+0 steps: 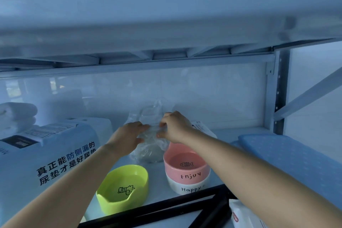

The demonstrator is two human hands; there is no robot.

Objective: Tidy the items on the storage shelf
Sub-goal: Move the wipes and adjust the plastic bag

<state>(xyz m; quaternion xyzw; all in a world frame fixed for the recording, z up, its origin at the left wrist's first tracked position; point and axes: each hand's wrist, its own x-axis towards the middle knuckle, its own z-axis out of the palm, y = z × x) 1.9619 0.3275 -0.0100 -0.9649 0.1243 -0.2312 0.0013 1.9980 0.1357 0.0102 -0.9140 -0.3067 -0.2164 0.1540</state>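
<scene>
Pinching the clear plastic bag (149, 146) mid-shelf (225, 131) behind the pink bowl (187, 164), left hand (129, 135) and right hand (174, 127) both grip crumpled film: light, limp, slippery, probably best gathered at its neck.

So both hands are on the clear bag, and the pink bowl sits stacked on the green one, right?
Not quite. The head view shows the pink bowl stacked on a white bowl; the green bowl stands alone beside them. Left hand and right hand are on the clear bag.

Lime bowl (123, 184) — pink bowl (187, 164), seemingly fish-patterned.
</scene>
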